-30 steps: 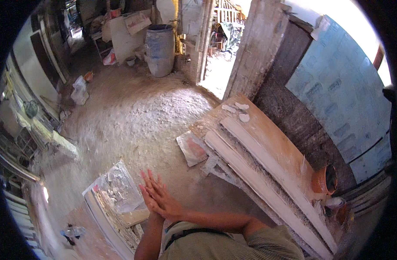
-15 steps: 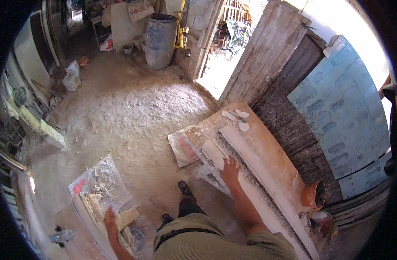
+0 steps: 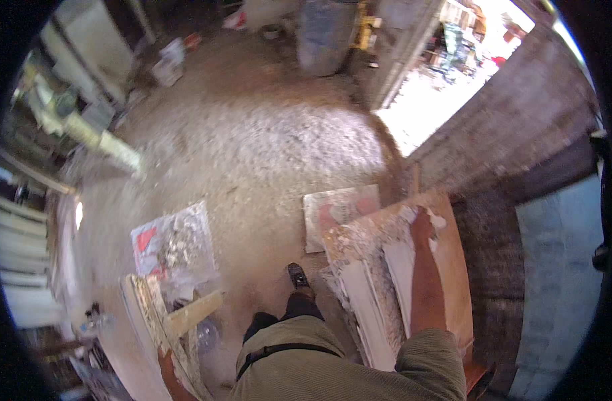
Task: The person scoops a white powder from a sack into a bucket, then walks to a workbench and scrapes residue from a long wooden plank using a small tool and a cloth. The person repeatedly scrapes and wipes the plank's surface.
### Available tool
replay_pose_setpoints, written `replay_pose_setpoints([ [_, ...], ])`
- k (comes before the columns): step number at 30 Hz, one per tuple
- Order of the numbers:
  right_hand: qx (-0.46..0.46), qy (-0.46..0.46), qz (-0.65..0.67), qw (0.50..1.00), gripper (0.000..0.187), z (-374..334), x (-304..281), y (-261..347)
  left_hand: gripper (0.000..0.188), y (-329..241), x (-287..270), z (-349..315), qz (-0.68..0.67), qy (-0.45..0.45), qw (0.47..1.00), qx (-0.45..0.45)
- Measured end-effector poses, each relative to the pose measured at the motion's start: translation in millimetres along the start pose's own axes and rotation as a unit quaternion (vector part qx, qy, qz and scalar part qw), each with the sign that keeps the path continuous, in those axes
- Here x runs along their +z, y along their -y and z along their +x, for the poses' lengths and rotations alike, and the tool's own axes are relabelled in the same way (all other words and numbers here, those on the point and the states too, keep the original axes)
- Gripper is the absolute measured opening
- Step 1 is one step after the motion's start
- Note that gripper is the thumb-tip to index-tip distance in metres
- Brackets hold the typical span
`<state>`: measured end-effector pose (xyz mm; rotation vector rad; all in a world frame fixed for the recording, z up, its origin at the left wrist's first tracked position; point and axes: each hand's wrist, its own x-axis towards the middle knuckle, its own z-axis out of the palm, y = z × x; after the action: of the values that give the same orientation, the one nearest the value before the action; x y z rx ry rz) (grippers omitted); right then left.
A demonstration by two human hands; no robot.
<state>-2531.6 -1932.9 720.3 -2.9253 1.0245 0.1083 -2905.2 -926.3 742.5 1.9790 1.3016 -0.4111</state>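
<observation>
An orange-brown board [image 3: 455,267] lies to my right, carrying long white plaster-like strips [image 3: 363,294] and loose crumbs. My right hand [image 3: 423,226] reaches to its far end, over some white lumps [image 3: 439,222]. The fingers are blurred against the lumps, so a grip cannot be made out. Low on the left, my left hand [image 3: 166,364] is beside a long, pale-crusted wooden piece [image 3: 145,304]. Its fingers are small and smeared. A short wooden slat [image 3: 198,313] sticks out from that piece toward my legs.
A printed sheet heaped with pale rubble [image 3: 179,244] lies left on the dusty floor. Another printed sheet [image 3: 313,224] sits by the board's far corner. A blue barrel [image 3: 326,40] stands near the bright doorway [image 3: 426,100]. Wooden planks [image 3: 513,127] and a blue panel [image 3: 563,267] line the right.
My right hand has left the long white strip and moved forward and right to the lumps. My left hand has drawn back nearer to me. The view has turned.
</observation>
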Motion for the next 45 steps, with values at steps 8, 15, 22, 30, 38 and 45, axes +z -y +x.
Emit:
replay_pose_setpoints([
  [8, -0.299, -0.063, -0.049, 0.951, 0.025, 86.1, 2.0, -37.6, 0.08, 12.1, 36.4, -97.2, -0.056, -0.053, 0.989, -0.126],
  [15, -0.253, -0.125, -0.053, 0.958, 0.03, 86.9, -88.1, -10.5, 0.08, -1.5, 62.9, -142.6, -0.13, -0.065, 0.978, -0.148],
  [22, -0.155, -0.099, 0.11, 0.977, 0.032, 12.4, -143.9, 68.2, 0.063, 7.0, 72.6, -156.2, -0.179, -0.136, 0.965, -0.134],
  [30, -0.121, 0.099, 0.335, 0.929, 0.034, -113.1, -164.5, 231.2, 0.046, 13.5, -3.7, -35.9, -0.264, -0.291, 0.918, 0.058],
  [38, 0.078, 0.491, 0.48, 0.723, 0.032, -241.3, -82.2, 408.7, 0.057, -7.5, -47.1, 37.4, -0.028, -0.362, 0.924, 0.116],
  [45, 0.119, 0.658, 0.52, 0.531, 0.013, -390.3, -35.4, 545.4, 0.049, -8.7, -46.9, 39.1, 0.012, -0.345, 0.938, 0.045],
])
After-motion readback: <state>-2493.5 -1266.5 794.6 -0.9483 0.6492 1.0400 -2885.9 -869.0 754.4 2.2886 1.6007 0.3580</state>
